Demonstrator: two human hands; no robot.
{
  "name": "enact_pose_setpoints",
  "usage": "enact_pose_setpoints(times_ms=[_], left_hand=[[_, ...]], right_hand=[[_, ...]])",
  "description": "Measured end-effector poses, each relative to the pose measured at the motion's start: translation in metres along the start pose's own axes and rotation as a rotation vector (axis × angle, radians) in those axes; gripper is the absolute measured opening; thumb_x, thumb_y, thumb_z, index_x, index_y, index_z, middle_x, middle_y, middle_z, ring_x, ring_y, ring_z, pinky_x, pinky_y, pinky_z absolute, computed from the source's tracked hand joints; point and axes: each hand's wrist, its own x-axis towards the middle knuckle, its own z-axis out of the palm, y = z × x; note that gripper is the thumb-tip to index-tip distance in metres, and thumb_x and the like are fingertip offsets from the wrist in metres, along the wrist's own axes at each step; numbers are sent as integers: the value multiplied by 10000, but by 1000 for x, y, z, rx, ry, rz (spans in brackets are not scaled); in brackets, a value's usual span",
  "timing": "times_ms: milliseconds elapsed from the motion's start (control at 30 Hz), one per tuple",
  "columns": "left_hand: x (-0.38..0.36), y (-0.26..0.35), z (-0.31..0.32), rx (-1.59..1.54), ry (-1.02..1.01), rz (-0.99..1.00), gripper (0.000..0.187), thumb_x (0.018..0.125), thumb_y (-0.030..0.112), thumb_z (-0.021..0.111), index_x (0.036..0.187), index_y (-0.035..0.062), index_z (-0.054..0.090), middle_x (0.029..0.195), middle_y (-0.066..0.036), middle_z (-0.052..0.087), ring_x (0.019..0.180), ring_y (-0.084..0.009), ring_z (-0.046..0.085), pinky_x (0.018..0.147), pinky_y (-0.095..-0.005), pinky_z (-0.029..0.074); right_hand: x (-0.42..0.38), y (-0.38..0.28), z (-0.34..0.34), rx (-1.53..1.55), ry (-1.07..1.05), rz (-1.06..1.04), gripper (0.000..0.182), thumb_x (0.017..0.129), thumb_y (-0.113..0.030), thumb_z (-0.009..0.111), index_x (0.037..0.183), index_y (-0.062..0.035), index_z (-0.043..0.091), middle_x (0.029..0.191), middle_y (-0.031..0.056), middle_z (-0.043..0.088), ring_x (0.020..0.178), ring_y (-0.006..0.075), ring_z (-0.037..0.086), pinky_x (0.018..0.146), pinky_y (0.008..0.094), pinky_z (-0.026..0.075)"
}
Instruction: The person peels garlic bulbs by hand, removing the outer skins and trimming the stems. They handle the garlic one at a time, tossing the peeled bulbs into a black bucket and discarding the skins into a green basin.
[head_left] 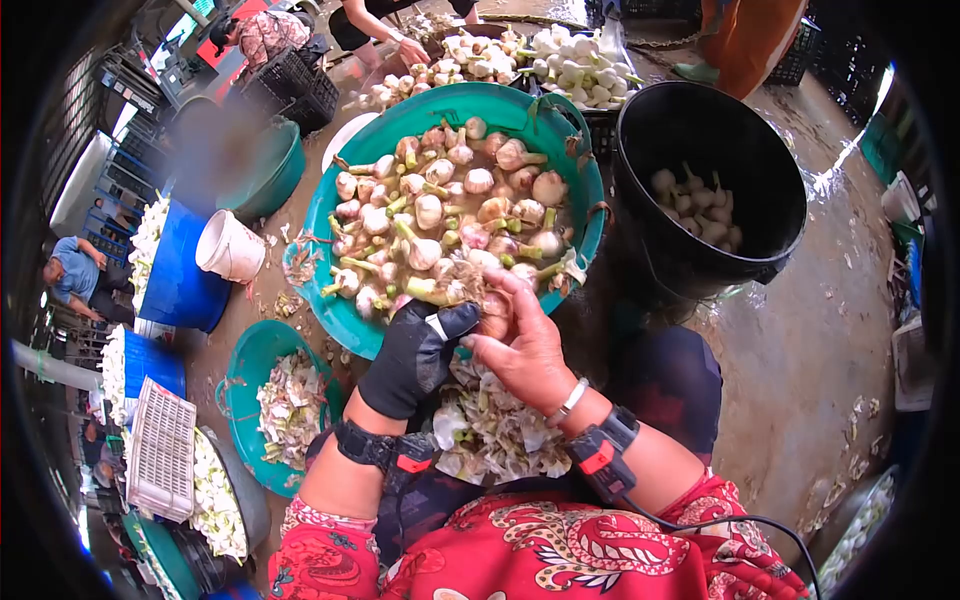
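My left hand, in a black glove, is closed around the stem side of a garlic bulb at the near rim of a green tub. Bare and wearing a white wristband, my right hand pinches the same garlic bulb from the right. Many garlic bulbs with cut stems float in brownish water in the tub. Beneath my hands, peeled skins lie heaped on my lap. To the right, a black bucket holds several pale garlic bulbs.
A smaller green basin with skins stands at the left, near a white bucket and a blue tub. White garlic is piled behind the tub. Another person's hand reaches in at the top; other people sit at the left.
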Motion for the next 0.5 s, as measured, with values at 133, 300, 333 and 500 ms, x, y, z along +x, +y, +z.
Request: enact_pose_setpoints(times_ms=[133, 300, 333, 500], left_hand=[[-11, 6, -2, -283, 93, -186, 319, 759, -68, 600, 1034, 66, 690, 1066, -176, 665, 984, -331, 640, 886, -401, 498], [-12, 32, -11, -1383, 323, -531, 213, 863, -8, 570, 1054, 37, 653, 998, -87, 684, 939, -226, 661, 844, -356, 537], [-22, 20, -17, -1432, 420, -517, 200, 876, 11, 566, 1061, 34, 638, 1000, -92, 682, 931, -226, 662, 823, -366, 544], [-74, 22, -4, -448, 94, -435, 179, 860, 136, 626, 1011, 45, 658, 875, -133, 687, 826, -309, 664, 765, -393, 529]], right_hand=[[-11, -19, -2, 443, 20, 111, 497, 716, 2, 691, 1172, -40, 497, 975, 44, 614, 875, 128, 609, 792, 278, 510], [-16, -28, -24, 493, -103, 357, 383, 719, -30, 732, 1055, -36, 547, 866, 23, 615, 744, 89, 592, 647, 234, 501], [-17, -28, -32, 480, -77, 396, 336, 726, -56, 726, 1017, -45, 558, 819, 23, 612, 675, 87, 578, 571, 217, 463], [-15, -43, -48, 565, -121, 407, 235, 870, -233, 579, 1013, -47, 564, 811, 37, 610, 665, 105, 577, 541, 212, 431]])
